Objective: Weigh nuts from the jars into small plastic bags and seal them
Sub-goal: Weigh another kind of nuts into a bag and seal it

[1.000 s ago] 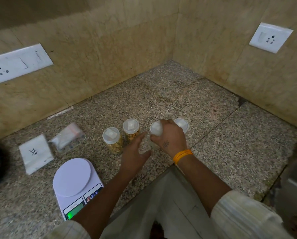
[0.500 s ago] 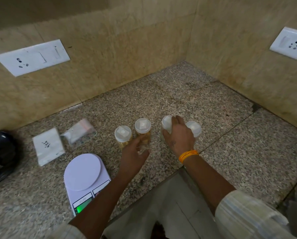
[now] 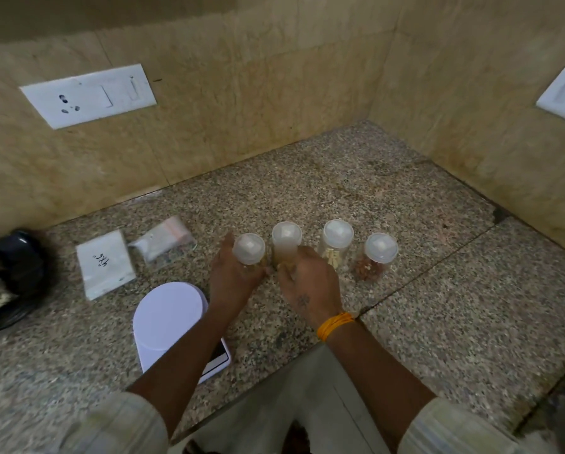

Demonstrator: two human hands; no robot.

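Note:
Several clear jars with white lids stand in a row on the granite counter [image 3: 389, 198]. My left hand [image 3: 232, 276] grips the leftmost jar [image 3: 250, 252]. My right hand [image 3: 310, 283] holds the base of the second jar [image 3: 286, 242]. Right of them stand a jar of pale nuts [image 3: 335, 242] and a jar of brown nuts [image 3: 377, 255], both untouched. A white digital scale [image 3: 169, 317] sits in front of my left hand, partly hidden by my left forearm. A pack of small plastic bags [image 3: 105, 263] and a clear zip bag [image 3: 163, 242] lie to the left.
A black bowl [image 3: 18, 273] with bags of pale nuts sits at the far left edge. Tiled walls with white socket plates [image 3: 89, 95] close the counter at the back and right. The counter's front edge runs just before my body.
My right hand left the third jar and went left to the second one. My left hand moved from the second jar to the leftmost one. The camera view shifted left.

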